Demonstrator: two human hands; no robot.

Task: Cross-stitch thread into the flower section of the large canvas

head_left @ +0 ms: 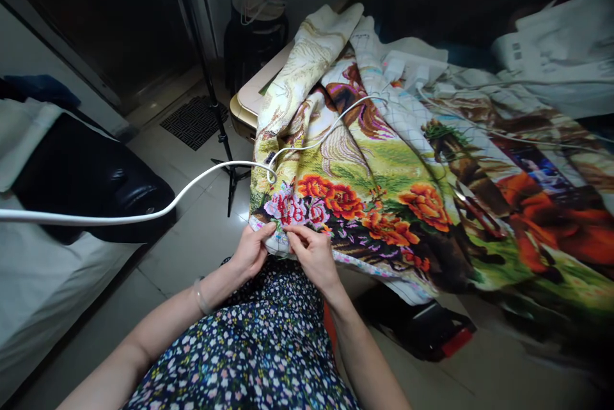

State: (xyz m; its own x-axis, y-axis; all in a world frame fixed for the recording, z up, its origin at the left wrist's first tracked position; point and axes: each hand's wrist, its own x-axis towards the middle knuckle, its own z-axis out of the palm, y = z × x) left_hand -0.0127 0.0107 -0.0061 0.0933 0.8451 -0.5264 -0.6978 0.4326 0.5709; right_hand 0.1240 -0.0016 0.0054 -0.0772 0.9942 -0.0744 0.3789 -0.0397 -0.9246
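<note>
A large cross-stitch embroidery cloth with orange and pink flowers and horses hangs over a table toward my lap. My left hand pinches the cloth's lower left edge just under the pink flowers. My right hand sits beside it with thumb and forefinger pinched together on the same edge; whether a needle is in them is too small to tell. Both hands nearly touch. A bracelet sits on my left wrist. My flowered dress fills the foreground.
A white cable runs from the left across onto the cloth. A black bag lies on a white-covered bed at left. A tripod stand, a floor mat, a dark stool and papers at back right. A black and red object on the floor.
</note>
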